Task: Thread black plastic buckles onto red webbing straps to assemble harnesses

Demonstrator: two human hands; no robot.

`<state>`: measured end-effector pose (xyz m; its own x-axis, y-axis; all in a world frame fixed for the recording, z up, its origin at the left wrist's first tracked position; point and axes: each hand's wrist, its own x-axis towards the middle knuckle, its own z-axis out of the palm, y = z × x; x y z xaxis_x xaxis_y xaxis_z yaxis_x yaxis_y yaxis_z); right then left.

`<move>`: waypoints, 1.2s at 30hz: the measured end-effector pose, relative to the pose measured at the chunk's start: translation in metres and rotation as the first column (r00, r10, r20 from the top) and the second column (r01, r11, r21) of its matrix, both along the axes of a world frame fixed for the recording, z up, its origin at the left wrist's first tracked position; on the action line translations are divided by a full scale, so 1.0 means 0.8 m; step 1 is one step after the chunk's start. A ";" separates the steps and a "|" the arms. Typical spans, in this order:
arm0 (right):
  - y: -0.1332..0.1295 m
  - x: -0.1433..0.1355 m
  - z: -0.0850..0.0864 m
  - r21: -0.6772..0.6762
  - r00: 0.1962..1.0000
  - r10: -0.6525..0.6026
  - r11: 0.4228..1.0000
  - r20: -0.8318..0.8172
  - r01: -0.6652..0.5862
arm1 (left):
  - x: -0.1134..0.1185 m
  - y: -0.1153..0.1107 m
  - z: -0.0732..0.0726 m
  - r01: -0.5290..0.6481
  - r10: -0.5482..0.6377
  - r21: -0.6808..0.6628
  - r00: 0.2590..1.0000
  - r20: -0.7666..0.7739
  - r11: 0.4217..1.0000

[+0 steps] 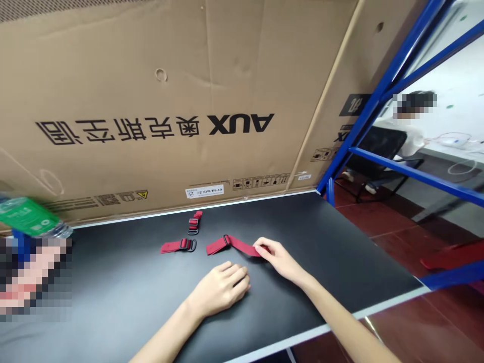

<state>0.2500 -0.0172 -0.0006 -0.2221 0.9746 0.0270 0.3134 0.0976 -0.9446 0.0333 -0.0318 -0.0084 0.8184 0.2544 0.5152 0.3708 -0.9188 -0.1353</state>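
Observation:
My right hand (278, 258) pinches the far end of a red webbing strap (244, 247) between thumb and fingers. From there the strap runs left through a black slide buckle (226, 240), and its loose tail lies on the black tabletop (124, 282). Closer to me, my left hand (223, 290) rests palm down with its fingers curled in, and nothing shows in it. Left of the held strap lies a short folded red strap (172, 247) with black buckles (188, 245). Behind that is another small folded red strap (194, 222), also with black buckles.
A large cardboard box (181, 91) stands along the table's back edge. At the left is a bottle with a green label (28, 217), beside a pixelated patch. A blue metal frame (378, 111) rises on the right. Beyond it, a person (412, 133) sits on a black chair (378, 146).

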 end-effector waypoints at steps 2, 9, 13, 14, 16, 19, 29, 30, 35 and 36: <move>0.007 -0.022 0.003 -0.027 0.992 0.103 0.994 -0.066 -0.105 | -0.002 0.004 -0.004 -0.035 0.035 -0.015 0.999 -0.005 0.999; 0.061 -0.014 0.034 -0.022 0.966 0.203 0.978 -0.161 -0.209 | -0.010 0.013 -0.006 -0.230 0.233 -0.101 0.972 0.026 0.968; 0.077 0.009 0.034 0.006 0.990 0.129 0.992 -0.058 -0.129 | -0.010 0.012 -0.002 -0.278 0.286 -0.155 0.958 0.034 0.948; 0.078 0.014 0.030 0.020 0.995 0.100 0.995 -0.023 -0.100 | -0.009 0.012 -0.002 -0.283 0.293 -0.171 0.956 0.034 0.944; 0.077 0.020 0.020 0.053 0.998 0.044 0.997 0.052 -0.047 | -0.009 0.013 -0.003 -0.306 0.320 -0.204 0.947 0.040 0.930; 0.077 0.026 0.006 0.112 0.985 -0.031 0.994 0.171 0.012 | -0.015 0.018 -0.003 -0.359 0.380 -0.233 0.923 0.053 0.904; 0.070 0.018 0.002 0.395 0.900 -0.070 0.911 0.430 -0.118 | -0.087 0.036 0.054 -0.349 0.309 -0.547 0.936 -0.167 0.761; 0.068 0.015 0.001 0.418 0.891 -0.066 0.897 0.450 -0.145 | -0.091 0.035 0.056 -0.357 0.295 -0.593 0.934 -0.202 0.721; 0.060 -0.006 -0.008 0.499 0.843 -0.055 0.826 0.535 -0.263 | -0.087 0.035 0.051 -0.354 0.257 -0.658 0.935 -0.244 0.664; 0.058 -0.010 -0.009 0.510 0.834 -0.054 0.812 0.549 -0.283 | -0.083 0.036 0.050 -0.342 0.246 -0.664 0.940 -0.239 0.665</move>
<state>0.2420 0.0293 -0.0079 -0.4741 0.7879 0.3929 0.6807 0.6110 -0.4041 -0.0331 -0.0032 0.0317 0.6796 0.7336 0.0011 0.6636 -0.6155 0.4253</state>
